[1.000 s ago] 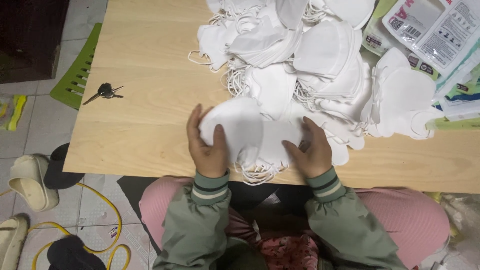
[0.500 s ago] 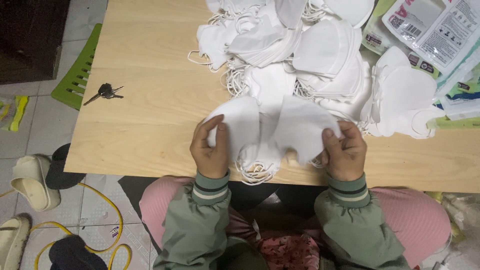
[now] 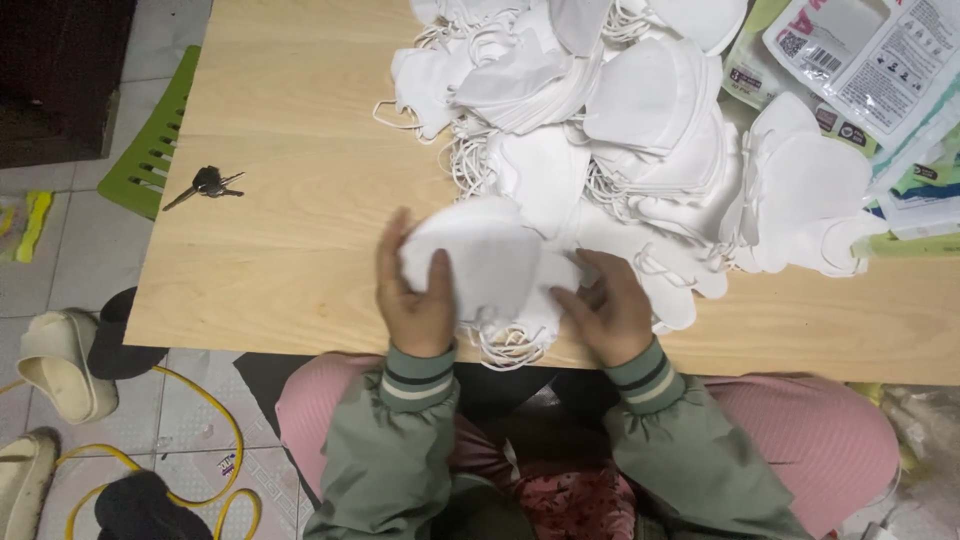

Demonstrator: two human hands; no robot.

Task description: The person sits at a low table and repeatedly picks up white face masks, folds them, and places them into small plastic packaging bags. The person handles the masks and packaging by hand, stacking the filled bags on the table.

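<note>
- Left hand [image 3: 418,300] curls round the near-left edge of a white folded face mask [image 3: 478,262], thumb laid over the top face and fingers tucked behind, so that hand has a real grip on it.
- Right hand [image 3: 607,308] lies half open, fingers spread flat on the mask's right flank, pressing more than pinching; the fingertips meet the fabric, but I cannot tell if any curl under it.
- Half a second ago the hands were wider apart with the mask drawn out between them; now they have closed in and the mask sits as a compact rounded shape, which I read as it being folded or squared up.
- The mask rests at the front edge of the wooden table [image 3: 290,250], on a small stack of masks whose ear loops [image 3: 510,345] spill over that edge.
- Just behind, touching that stack, a big loose heap of white masks [image 3: 640,120] runs to the far side.
- At the right, printed plastic packets [image 3: 870,60] overlap the heap's edge.
- Well off to the left, a bunch of keys [image 3: 205,185] lies alone.
- On the floor, pale slippers [image 3: 55,360] and a yellow cable [image 3: 215,420].
</note>
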